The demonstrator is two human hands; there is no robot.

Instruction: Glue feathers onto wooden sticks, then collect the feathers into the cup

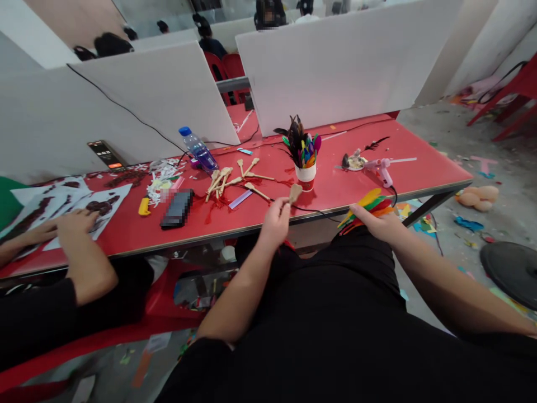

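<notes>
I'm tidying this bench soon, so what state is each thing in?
Left hand, closed on a tan piece
Right hand, closed on a colourful bundle
Cup, upright, stuffed with feathers
Bottle, capped
Phone, screen lit
Glue gun, unheld; whether hot, cannot tell
Tan sticks, loosely heaped

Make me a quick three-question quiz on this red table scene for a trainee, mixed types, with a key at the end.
1. True or false: the left hand is holding the pink glue gun.
2. Bottle cap colour? A) red B) blue C) green
3. Fill in: the right hand holds a bunch of colourful ____.

Key:
1. False; it holds a tan wooden-looking piece.
2. B
3. feathers
</notes>
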